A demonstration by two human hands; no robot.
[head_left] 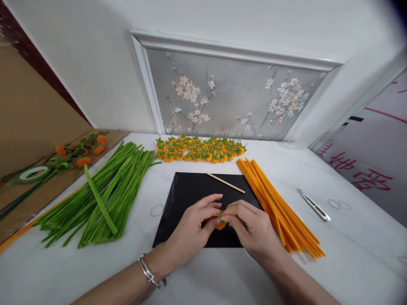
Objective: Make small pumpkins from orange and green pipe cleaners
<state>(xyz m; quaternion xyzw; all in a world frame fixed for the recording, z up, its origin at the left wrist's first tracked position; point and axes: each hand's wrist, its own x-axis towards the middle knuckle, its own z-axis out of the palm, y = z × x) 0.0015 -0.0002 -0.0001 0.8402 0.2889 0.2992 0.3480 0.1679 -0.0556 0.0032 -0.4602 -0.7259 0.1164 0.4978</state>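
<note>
Forearms (121, 281): nearest the camera; enter from the lower edge and converge toward the near part of the mat; silver bracelet (146, 268) on the left wrist.
Workpiece: small orange piece (220, 225) with a green part at its top, between the fingertips, over the black mat (190, 190); the two-sided hold probably steadies it for fine fingering.
Mat position: centred on the table (95, 275), presumably to give dark contrast beneath small parts.
Green strips (111, 199): loose bundle to the left, likely placed for left-side reach; one lies across the others.
Orange strips (276, 207): fanned bundle to the right, partly over the mat's edge, likely for right-side reach.
Wooden stick (225, 183): on the mat's far part, beyond the fingers, apparently parked within reach.
Snips (314, 205): right of the orange strips, set aside.
Orange-and-green pieces (200, 156): grouped beyond the mat, probably to free the near area.
Left hand (190, 224): thumb and index closed on the workpiece's left side; other fingers loosely curved; palm inward.
Right hand (254, 224): thumb and index pinched at its upper right; back of hand upward; exact contact partly hidden.
</note>
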